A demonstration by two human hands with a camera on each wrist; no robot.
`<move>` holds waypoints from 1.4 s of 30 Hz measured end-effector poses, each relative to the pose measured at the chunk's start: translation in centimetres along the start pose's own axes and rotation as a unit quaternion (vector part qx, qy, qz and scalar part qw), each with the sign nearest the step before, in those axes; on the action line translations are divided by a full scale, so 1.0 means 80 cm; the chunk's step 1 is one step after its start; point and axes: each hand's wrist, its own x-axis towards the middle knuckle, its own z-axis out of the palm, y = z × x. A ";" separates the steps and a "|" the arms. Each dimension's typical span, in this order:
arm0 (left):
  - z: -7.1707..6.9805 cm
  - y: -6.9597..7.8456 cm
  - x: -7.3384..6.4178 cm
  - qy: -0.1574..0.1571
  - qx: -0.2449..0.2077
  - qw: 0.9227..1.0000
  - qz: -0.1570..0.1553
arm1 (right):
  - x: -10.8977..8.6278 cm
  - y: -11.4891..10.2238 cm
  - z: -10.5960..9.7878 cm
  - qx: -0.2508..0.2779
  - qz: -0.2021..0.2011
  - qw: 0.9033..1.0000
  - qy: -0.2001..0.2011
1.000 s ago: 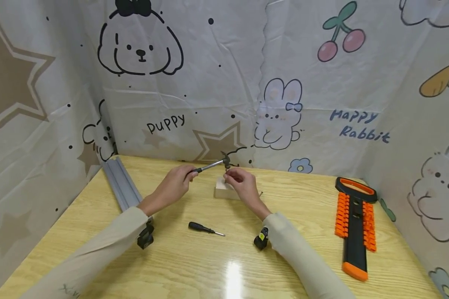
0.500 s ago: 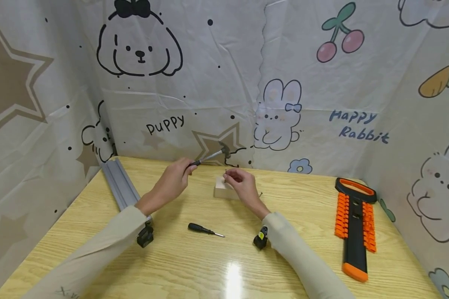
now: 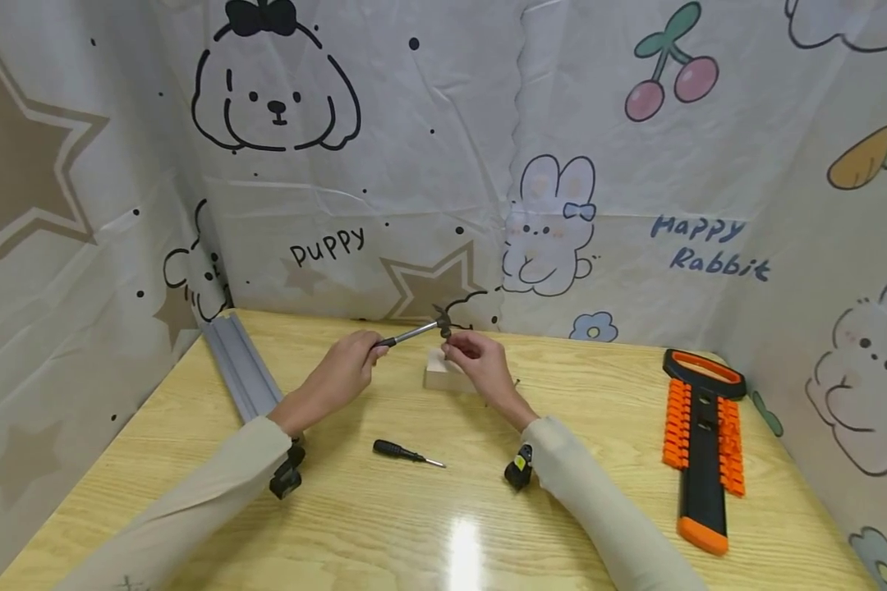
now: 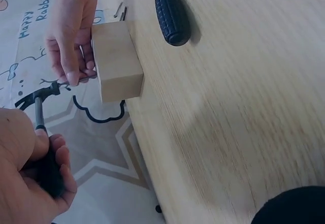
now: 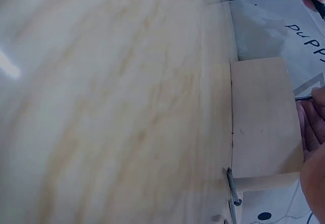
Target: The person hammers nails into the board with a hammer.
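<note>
My left hand point(image 3: 340, 371) grips a claw hammer point(image 3: 414, 332) by its dark handle. The hammer's head overlaps the fingertips of my right hand point(image 3: 491, 373) in the head view. Thumb and fingers of that right hand pinch a thin nail point(image 5: 303, 98), which stands upright on top of a pale wooden block point(image 3: 446, 379). From the left wrist, the hammer face is right at the nail's head, in line with it. The block lies flat near the table's back edge, partly covered by the right hand.
Loose nails point(image 5: 232, 186) lie beside the block's right end. A black-handled screwdriver point(image 3: 395, 449) rests nearer on the wooden table point(image 3: 369, 525). At the left is a grey metal channel point(image 3: 244, 369); at the right, a black-and-orange tool point(image 3: 702, 451). Printed cloth point(image 3: 414, 189) hangs behind.
My left hand lifted the hammer off the nail half a second ago, and it has since come back down to it. The right hand has kept its pinch on the nail.
</note>
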 end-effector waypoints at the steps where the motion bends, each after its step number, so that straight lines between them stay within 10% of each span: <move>1: 0.000 -0.001 0.000 -0.004 -0.002 1.000 -0.003 | 0.000 -0.001 0.000 0.003 0.003 1.000 -0.002; 16: 0.000 0.002 0.005 -0.005 -0.047 0.999 -0.022 | 0.003 -0.010 -0.011 0.054 0.065 0.996 -0.016; 26: -0.005 0.005 0.010 0.119 -0.085 0.989 0.033 | 0.002 -0.011 -0.012 0.038 0.059 0.997 -0.018; 34: -0.004 0.004 0.008 -0.014 0.002 0.999 0.035 | 0.005 -0.005 -0.009 0.058 0.066 0.996 -0.017; 42: 0.002 -0.001 0.002 0.016 -0.012 0.999 0.036 | 0.005 -0.003 -0.006 0.064 0.054 0.996 -0.031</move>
